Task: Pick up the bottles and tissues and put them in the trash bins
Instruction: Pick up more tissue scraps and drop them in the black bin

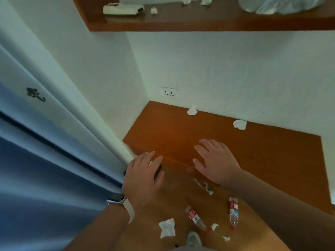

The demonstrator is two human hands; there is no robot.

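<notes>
Along the far edge of the low orange-brown wooden platform (272, 160), against the white wall: two crumpled white paper tissues (192, 111), well apart. Down on the brown wooden floor (174, 189), near the platform's front edge: three clear plastic bottles with red labels (196, 219), lying on their sides, with crumpled white tissue scraps (167, 228) beside and between them. Tissues probably near weightless, soft, easy to pinch anywhere. Bottles probably light and thin-walled, apt to roll and dent; best wrapped around the labelled middle. Left hand (143, 171) over the platform's near left corner, fingers straight and spread, nothing visibly held; touching or not, unclear. Right hand (215, 160) flat above the front edge, fingers spread, empty. No trash bins in view.
</notes>
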